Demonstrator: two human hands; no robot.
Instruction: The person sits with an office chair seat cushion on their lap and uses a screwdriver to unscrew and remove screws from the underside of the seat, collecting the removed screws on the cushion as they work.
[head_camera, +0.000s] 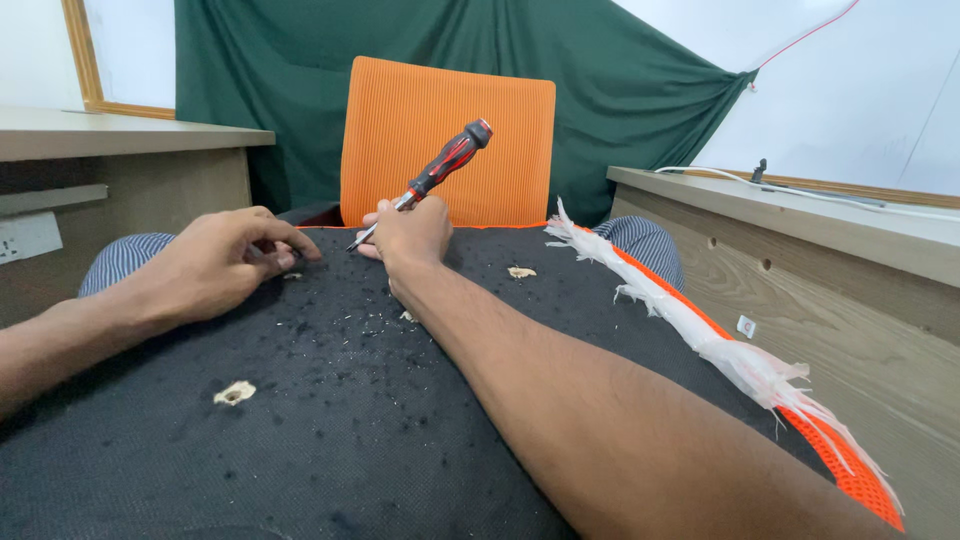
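The right hand (410, 232) is clamped around the lower shaft of a screwdriver (432, 177) with a red-and-black handle. The handle slants up toward 1 o'clock; the tip meets the black fabric underside of an upturned chair seat (330, 420) that lies across the person's lap. The left hand (215, 262), at 9 o'clock from the tool, rests on the same fabric with its fingers (285, 255) pinched together at the tip's working point. What they pinch is too small to tell, possibly a staple or a fold of fabric.

Torn holes showing pale padding (234, 393) and small light debris dot the fabric. A frayed white strip (690, 320) over orange mesh runs along the seat edge from 12 toward 4 o'clock. An orange chair back (445, 140) stands beyond the hands, before a green curtain (620, 90). Wooden worktops (800, 215) flank both sides.

Hazards, as judged:
- The tool tip points toward the left fingers, which are just beside it. A slip under prying force could drive it into them.
- The low grip on the shaft gives limited control of the long handle.
- The seat rests only on the lap, so it may shift under load.
- Excess force could tear the fabric further.
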